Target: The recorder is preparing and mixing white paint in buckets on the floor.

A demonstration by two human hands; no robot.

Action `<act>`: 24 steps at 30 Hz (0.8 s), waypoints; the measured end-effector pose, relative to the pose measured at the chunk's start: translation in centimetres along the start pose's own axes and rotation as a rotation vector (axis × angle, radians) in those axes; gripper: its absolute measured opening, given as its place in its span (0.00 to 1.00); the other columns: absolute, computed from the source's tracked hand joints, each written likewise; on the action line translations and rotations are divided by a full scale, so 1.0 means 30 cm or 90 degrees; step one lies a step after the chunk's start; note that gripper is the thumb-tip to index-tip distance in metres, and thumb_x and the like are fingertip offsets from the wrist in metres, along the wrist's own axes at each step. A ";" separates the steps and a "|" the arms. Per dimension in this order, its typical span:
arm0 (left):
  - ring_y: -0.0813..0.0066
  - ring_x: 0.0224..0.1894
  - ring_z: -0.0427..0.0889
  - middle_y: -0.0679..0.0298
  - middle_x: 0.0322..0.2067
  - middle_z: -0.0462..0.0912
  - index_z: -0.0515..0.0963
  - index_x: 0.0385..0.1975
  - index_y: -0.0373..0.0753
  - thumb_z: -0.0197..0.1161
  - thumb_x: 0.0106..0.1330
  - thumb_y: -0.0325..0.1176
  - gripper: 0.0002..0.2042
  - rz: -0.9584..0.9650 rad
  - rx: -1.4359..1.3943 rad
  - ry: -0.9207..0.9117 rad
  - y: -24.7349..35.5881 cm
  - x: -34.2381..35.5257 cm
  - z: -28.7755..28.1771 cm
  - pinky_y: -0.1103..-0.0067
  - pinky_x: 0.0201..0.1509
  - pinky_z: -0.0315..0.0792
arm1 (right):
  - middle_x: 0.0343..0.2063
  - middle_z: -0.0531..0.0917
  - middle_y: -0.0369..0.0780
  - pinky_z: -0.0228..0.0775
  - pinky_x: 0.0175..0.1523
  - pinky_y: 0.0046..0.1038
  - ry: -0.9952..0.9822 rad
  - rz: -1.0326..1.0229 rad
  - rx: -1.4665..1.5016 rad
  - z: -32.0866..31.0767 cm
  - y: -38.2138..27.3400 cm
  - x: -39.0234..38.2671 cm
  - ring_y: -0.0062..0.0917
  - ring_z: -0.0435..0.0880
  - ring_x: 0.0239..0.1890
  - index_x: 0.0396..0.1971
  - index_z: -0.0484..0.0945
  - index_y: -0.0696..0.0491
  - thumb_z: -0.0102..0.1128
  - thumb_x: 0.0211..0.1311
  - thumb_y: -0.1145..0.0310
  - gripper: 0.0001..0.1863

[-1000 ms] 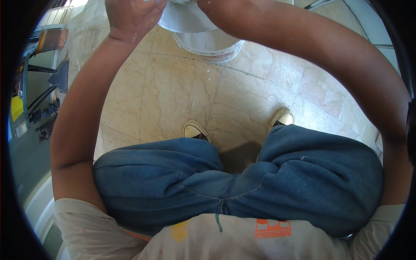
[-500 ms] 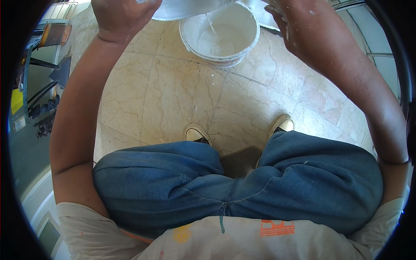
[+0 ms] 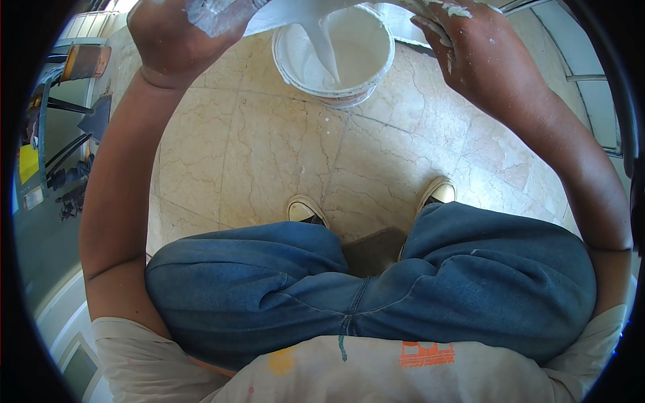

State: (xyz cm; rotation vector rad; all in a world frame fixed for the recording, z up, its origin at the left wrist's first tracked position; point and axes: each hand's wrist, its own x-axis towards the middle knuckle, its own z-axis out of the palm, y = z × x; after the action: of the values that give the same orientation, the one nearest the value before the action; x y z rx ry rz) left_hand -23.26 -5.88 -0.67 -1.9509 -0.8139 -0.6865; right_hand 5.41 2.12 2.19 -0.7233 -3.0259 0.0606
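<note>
Pouring vessel: A white vessel point(image 3: 272, 17) was tilted at the top edge of the view, between the two hands and above the bucket; most of its body was cut off, so its full shape could not be told.
Left grip: The left grip point(image 3: 176, 41) was closed on the vessel's left side, its fingers partly out of view. A pale translucent patch point(image 3: 218, 15) covered its thumb side; whether coating or sheet could not be told.
Right grip: The right grip point(image 3: 478, 59) was at the vessel's right, fingers bent and smeared white; how far it was closed, and whether it had hold of the rim, could not be told.
Stream: Thick white liquid point(image 3: 324, 48) fell from the vessel's lower edge, narrowing downward into the bucket.
Bucket: The round white bucket point(image 3: 346, 99) was upright on the floor, below the vessel and apart from both hands, its open top facing up and white matter coating its inner wall and rim.
Floor: Beige veined tiles point(image 3: 282, 151) ran from the bucket to the person's shoes point(image 3: 306, 207).
</note>
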 end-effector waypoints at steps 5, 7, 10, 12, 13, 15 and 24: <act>0.55 0.50 0.81 0.47 0.52 0.75 0.60 0.61 0.36 0.70 0.60 0.36 0.33 0.038 -0.071 -0.053 -0.019 0.021 -0.037 0.69 0.44 0.76 | 0.31 0.80 0.54 0.79 0.35 0.37 0.033 -0.051 0.014 0.017 0.035 -0.024 0.44 0.83 0.29 0.41 0.74 0.65 0.55 0.61 0.75 0.11; 0.54 0.51 0.80 0.45 0.53 0.74 0.59 0.62 0.36 0.70 0.60 0.36 0.33 0.053 -0.101 -0.074 -0.027 0.027 -0.049 0.68 0.44 0.76 | 0.31 0.80 0.54 0.79 0.35 0.37 0.056 -0.068 0.029 0.024 0.039 -0.029 0.44 0.83 0.29 0.41 0.74 0.65 0.55 0.61 0.75 0.11; 0.53 0.53 0.80 0.44 0.56 0.72 0.58 0.62 0.36 0.70 0.61 0.35 0.34 0.081 -0.141 -0.103 -0.047 0.056 -0.077 0.68 0.45 0.76 | 0.30 0.80 0.54 0.79 0.33 0.37 0.044 -0.083 -0.018 -0.002 0.031 -0.037 0.43 0.83 0.29 0.40 0.74 0.65 0.55 0.62 0.75 0.10; 0.52 0.52 0.80 0.43 0.54 0.72 0.58 0.61 0.35 0.71 0.60 0.35 0.34 0.088 -0.117 -0.140 -0.066 0.059 -0.095 0.67 0.46 0.75 | 0.30 0.80 0.54 0.78 0.31 0.37 -0.037 0.011 -0.004 -0.028 -0.002 -0.027 0.42 0.83 0.28 0.40 0.74 0.65 0.55 0.62 0.75 0.10; 0.50 0.51 0.80 0.42 0.53 0.71 0.58 0.61 0.33 0.72 0.59 0.35 0.35 0.094 -0.091 -0.176 -0.071 0.062 -0.096 0.65 0.46 0.75 | 0.30 0.80 0.54 0.78 0.31 0.37 -0.037 0.013 -0.004 -0.024 0.003 -0.027 0.42 0.83 0.28 0.40 0.74 0.65 0.55 0.62 0.75 0.10; 0.51 0.49 0.80 0.43 0.51 0.73 0.58 0.61 0.32 0.72 0.59 0.35 0.35 0.116 -0.040 -0.077 -0.056 0.076 -0.072 0.66 0.46 0.75 | 0.29 0.80 0.53 0.76 0.29 0.38 0.033 -0.010 -0.023 -0.018 0.012 -0.029 0.42 0.82 0.25 0.38 0.74 0.65 0.55 0.62 0.75 0.09; 0.54 0.45 0.81 0.44 0.46 0.75 0.61 0.57 0.25 0.72 0.58 0.28 0.32 -0.004 0.062 0.069 -0.075 0.031 0.018 0.70 0.47 0.77 | 0.26 0.80 0.53 0.76 0.33 0.40 0.093 0.003 -0.019 -0.005 -0.030 0.054 0.44 0.82 0.29 0.34 0.75 0.65 0.52 0.62 0.76 0.07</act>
State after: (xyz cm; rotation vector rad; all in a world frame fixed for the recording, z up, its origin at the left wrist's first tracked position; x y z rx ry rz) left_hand -24.30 -4.29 0.94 -1.8086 -0.7728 -0.7360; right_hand 3.56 2.07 2.40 -0.7048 -2.8927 -0.0364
